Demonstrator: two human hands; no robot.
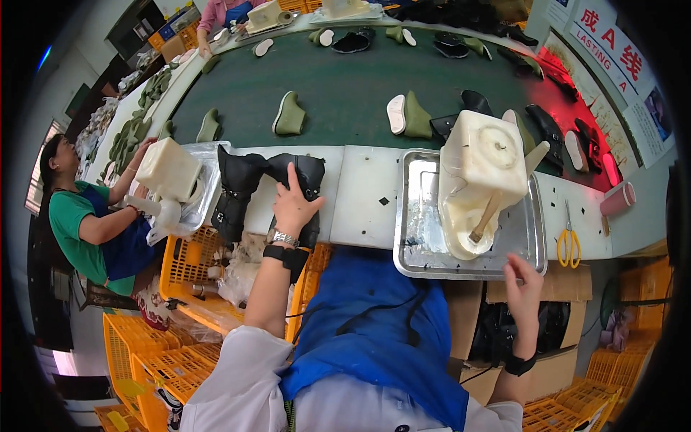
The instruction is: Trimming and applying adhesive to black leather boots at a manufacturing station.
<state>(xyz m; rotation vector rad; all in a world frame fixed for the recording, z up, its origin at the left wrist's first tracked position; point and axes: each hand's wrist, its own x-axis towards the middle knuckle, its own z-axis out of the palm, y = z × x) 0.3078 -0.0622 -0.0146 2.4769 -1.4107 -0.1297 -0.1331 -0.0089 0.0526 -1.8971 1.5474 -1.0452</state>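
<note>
My left hand [295,207] lies over a black boot [308,173] with buckled straps, its fingers spread and the index finger stretched along the shaft. Another black boot [237,176] lies beside it, to the left. My right hand [522,282] is raised at the front right edge of a metal tray [416,265], fingers loosely bent and apart, with nothing visible in it. On that tray stands a cream plastic container [489,155] with a round cup at its front. A wooden-handled brush [487,214] leans in the cup.
Yellow-handled scissors [568,245] and a pink cup [617,199] are at the right. Green and black boots, including a green boot [290,115], stand on the green belt [345,86]. A co-worker [86,216] sits left by another container [169,167]. Orange crates [191,270] and a cardboard box [568,288] are below.
</note>
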